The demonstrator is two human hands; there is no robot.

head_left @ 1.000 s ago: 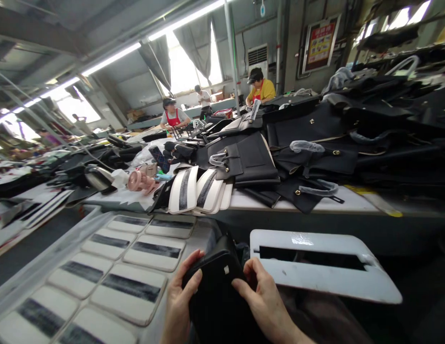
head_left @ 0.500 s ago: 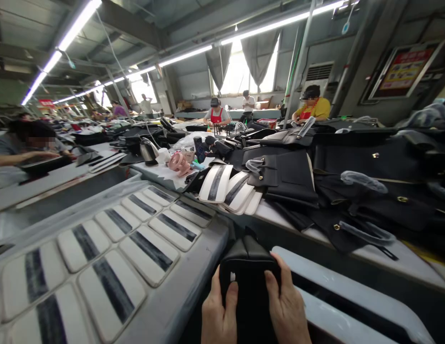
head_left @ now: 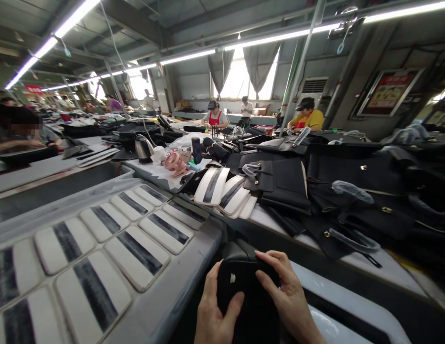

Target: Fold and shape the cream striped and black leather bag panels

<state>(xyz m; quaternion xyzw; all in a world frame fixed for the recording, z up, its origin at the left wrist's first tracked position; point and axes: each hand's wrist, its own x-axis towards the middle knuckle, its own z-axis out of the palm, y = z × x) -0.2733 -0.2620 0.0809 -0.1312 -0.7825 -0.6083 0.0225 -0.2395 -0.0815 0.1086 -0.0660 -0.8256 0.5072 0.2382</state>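
Observation:
A black leather piece [head_left: 249,306] with a small white mark near its upper left is held upright low in the view. My left hand [head_left: 217,306] grips its left edge, thumb lying on the near face. At the upper right edge, my right hand [head_left: 288,291] pinches the piece between thumb and fingers. Left of my hands, several white panels [head_left: 138,255] with dark stripes lie in rows on a grey-covered table [head_left: 165,298]. More striped panels [head_left: 211,186] are stacked beyond my hands.
Black bags [head_left: 285,184] with plastic-wrapped handles pile up at the right. A steel kettle [head_left: 143,149] and a pink fan [head_left: 175,163] stand beyond the panels. A pale curved surface [head_left: 351,296] is right of my hands. Several people work farther back.
The view has shifted slightly. My right hand has moved up and inward along the piece's top edge, and my left thumb has moved down, away from the white mark.

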